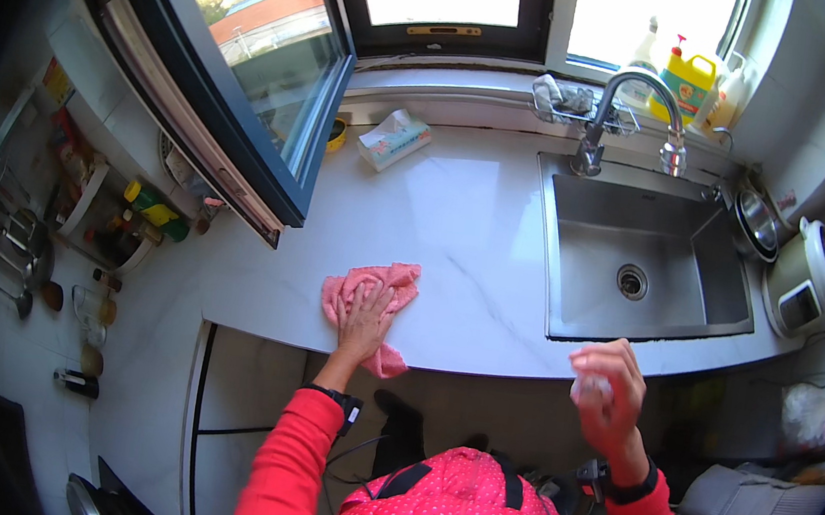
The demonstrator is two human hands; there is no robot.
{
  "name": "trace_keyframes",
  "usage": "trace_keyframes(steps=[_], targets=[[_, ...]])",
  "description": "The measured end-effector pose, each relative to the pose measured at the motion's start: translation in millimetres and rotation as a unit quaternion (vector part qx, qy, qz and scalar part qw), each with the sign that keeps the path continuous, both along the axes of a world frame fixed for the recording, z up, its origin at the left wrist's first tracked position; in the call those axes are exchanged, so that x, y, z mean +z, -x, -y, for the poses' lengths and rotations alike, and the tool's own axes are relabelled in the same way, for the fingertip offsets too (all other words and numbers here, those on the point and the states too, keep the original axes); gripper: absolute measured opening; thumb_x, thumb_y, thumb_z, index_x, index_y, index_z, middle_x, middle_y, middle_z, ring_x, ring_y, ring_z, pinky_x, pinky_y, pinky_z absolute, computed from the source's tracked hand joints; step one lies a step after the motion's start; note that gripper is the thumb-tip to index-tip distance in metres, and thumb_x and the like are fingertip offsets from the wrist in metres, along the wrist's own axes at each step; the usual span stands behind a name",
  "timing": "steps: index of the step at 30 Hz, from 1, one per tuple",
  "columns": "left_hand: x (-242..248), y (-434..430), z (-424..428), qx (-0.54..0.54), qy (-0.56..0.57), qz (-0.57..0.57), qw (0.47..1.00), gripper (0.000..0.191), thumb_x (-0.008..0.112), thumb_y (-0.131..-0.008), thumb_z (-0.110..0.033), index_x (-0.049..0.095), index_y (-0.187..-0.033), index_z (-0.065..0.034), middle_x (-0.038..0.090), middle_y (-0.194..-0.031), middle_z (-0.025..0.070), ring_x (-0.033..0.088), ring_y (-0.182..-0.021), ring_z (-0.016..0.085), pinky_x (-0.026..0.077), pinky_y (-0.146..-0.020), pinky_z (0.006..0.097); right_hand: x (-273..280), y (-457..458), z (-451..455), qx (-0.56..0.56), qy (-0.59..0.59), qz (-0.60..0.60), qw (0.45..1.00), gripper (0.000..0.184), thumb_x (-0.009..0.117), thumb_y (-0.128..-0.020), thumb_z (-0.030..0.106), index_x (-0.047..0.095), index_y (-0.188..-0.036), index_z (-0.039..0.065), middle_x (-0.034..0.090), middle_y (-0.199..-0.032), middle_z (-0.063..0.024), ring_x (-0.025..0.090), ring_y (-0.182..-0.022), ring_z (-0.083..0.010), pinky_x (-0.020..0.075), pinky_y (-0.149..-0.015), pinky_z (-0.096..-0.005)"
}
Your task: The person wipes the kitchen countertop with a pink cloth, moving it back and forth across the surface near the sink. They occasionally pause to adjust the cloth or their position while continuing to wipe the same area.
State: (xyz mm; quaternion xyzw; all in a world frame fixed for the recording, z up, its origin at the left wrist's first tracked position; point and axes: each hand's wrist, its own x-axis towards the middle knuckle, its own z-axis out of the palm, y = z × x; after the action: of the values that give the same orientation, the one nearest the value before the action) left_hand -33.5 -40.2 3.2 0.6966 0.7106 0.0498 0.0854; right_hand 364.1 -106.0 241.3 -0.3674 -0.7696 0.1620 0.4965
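Observation:
My left hand [364, 320] lies flat on a pink cloth [403, 279], its fingers slightly spread. The cloth is bunched on the white marbled countertop [472, 264], and one corner reaches the front edge. Raised near the sink's front edge, my right hand [612, 399] has its fingers curled around a small crumpled whitish thing [589, 388]. That thing is partly hidden by the fingers, and its kind is unclear.
A steel sink [591, 276] with a faucet [602, 119] lies to the right, beside a rice cooker [795, 275]. An open window sash [316, 172] juts over the counter at left. A tissue pack [394, 140] sits at the back. Bottles, including a green-and-yellow one [157, 210], stand far left.

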Motion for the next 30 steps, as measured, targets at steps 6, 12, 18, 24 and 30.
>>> trace_keyframes(steps=[6,12,18,24,30], targets=[[3,-78,-3,-0.056,0.013,-0.050,0.997,0.057,0.041,-0.101,-0.047,0.028,-0.155,-0.0369,0.022,-0.164,-0.0077,0.018,-0.151,0.030,0.009,-0.111,0.0762,119,59,53,0.095,-0.262,-0.004,0.960,0.012,0.075,-0.078,0.021,0.067,-0.086,0.017,0.070,-0.083,0.0013,0.054,-0.064,-0.0119,0.0364,-0.053,-0.0265],[7,-165,-2,-0.189,-0.042,-0.045,0.980,0.056,0.041,-0.101,-0.046,0.031,-0.155,-0.0325,0.025,-0.163,-0.0042,0.022,-0.150,0.033,0.012,-0.109,0.0775,124,83,51,0.096,-0.436,-0.059,0.893,0.014,0.061,-0.077,-0.002,0.068,-0.080,0.010,0.074,-0.088,0.0009,0.057,-0.061,-0.0100,0.0364,-0.054,-0.0234],[-3,-196,1,-0.277,-0.105,0.008,0.955,0.055,0.046,-0.099,-0.047,0.041,-0.151,-0.0305,0.033,-0.159,-0.0011,0.027,-0.147,0.033,0.016,-0.107,0.0762,119,94,56,0.085,-0.422,-0.073,0.900,0.012,0.060,-0.078,-0.001,0.068,-0.079,0.009,0.072,-0.086,-0.0005,0.059,-0.063,-0.0103,0.0384,-0.054,-0.0241],[-17,-152,14,-0.332,-0.169,0.032,0.927,0.056,0.052,-0.096,-0.048,0.044,-0.148,-0.0289,0.035,-0.158,-0.0007,0.031,-0.146,0.030,0.020,-0.109,0.0714,107,87,63,0.098,-0.407,-0.084,0.904,0.011,0.059,-0.079,0.001,0.067,-0.079,0.008,0.071,-0.084,-0.0019,0.062,-0.065,-0.0107,0.0403,-0.055,-0.0247],[-11,-73,-6,-0.228,-0.082,0.071,0.968,0.053,0.046,-0.099,-0.046,0.044,-0.149,-0.0308,0.038,-0.157,-0.0021,0.031,-0.146,0.027,0.017,-0.116,0.0638,119,88,73,0.187,-0.330,-0.109,0.919,0.011,0.058,-0.079,0.002,0.067,-0.078,0.007,0.070,-0.081,-0.0033,0.064,-0.067,-0.0110,0.0423,-0.055,-0.0254]])
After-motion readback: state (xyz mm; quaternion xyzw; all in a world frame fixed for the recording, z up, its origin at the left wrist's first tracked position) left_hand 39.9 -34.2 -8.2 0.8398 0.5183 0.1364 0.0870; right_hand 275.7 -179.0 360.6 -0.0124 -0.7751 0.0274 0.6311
